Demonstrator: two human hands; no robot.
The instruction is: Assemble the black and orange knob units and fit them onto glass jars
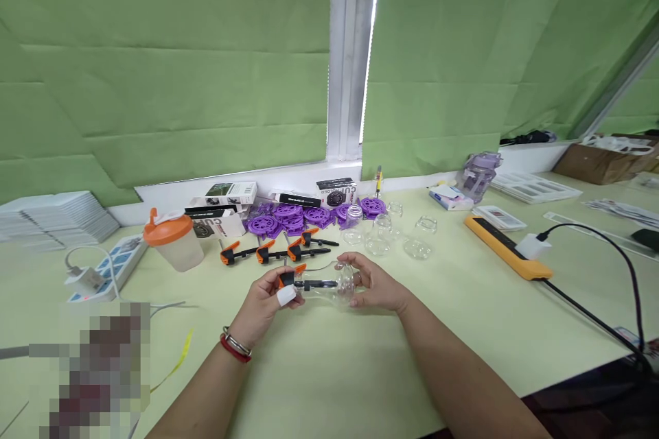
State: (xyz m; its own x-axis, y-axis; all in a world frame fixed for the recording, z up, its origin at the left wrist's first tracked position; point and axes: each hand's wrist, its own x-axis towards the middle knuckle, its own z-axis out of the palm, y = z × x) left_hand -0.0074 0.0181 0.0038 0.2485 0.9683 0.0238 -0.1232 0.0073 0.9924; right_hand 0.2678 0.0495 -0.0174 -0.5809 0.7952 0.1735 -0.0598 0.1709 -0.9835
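My left hand (265, 302) pinches the orange handle end of a small orange-and-black clamp (303, 281); a white tape wrap covers one fingertip. My right hand (373, 285) wraps round a clear glass jar (337, 285) lying on its side. The clamp's black shaft reaches into or against the jar between both hands. Three more orange-and-black clamps (272, 252) lie in a row just beyond my hands. Several clear jars (381, 233) stand behind them, next to a pile of purple plastic discs (293, 218).
A lidded cup with an orange top (172, 240) stands at left near a white power strip (110, 264). Small boxes (229, 195) line the window sill. An orange power strip (507, 250) with a black cable lies at right. The table (329, 370) is pale green.
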